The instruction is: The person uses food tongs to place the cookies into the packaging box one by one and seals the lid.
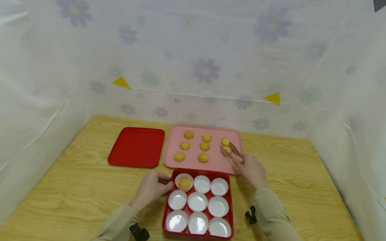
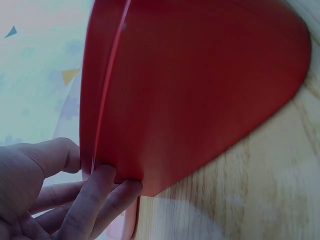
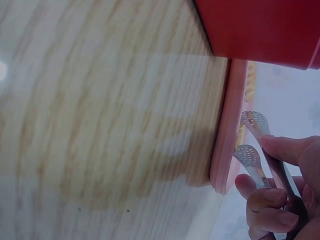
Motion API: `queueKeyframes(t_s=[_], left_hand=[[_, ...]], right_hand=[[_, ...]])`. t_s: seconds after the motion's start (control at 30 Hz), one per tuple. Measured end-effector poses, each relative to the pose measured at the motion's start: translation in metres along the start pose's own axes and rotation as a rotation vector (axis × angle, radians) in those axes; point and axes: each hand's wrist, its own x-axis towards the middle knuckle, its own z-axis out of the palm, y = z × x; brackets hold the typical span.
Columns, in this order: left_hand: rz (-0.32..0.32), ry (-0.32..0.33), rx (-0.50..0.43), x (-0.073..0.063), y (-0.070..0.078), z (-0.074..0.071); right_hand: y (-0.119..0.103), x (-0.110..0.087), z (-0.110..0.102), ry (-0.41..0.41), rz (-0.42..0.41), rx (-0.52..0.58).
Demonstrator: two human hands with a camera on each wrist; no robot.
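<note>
My right hand (image 1: 253, 170) holds metal tongs (image 3: 257, 125) with perforated tips over the right side of the pink tray (image 1: 191, 164). The tong tips stand apart on either side of a piped cookie (image 1: 227, 150); another cookie (image 1: 225, 141) sits just beyond. At the back left corner of the red box (image 1: 197, 238), my left hand (image 1: 151, 189) grips the wall, its fingers against the outside (image 2: 95, 190). White paper cups (image 1: 198, 202) fill the box in rows, and the back left cup contains a swirled cookie (image 1: 184, 184).
Several more cookies (image 1: 203, 158) lie in columns on the pink tray. A flat red tray (image 1: 136, 148) lies to its left on the wooden table (image 1: 297, 180). Behind the table hangs a flower-printed white sheet (image 1: 187, 48), with similar sheeting at both sides.
</note>
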Motion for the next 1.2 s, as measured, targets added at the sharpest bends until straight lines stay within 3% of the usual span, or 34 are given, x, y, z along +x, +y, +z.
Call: queueKeyframes(t_s=[0.37,0.87,1.2], left_hand=[[-0.035,-0.010,-0.007,0.001,0.002,0.000],[-0.037,-0.013,-0.005,0.001,0.002,0.000],[-0.024,-0.010,-0.005,0.000,0.000,0.000]], right_hand=[[0.000,-0.001,-0.001,0.009,-0.033,0.003],[0.003,-0.002,0.000,0.031,-0.038,-0.003],[0.005,-0.013,-0.004,0.036,-0.094,0.085]])
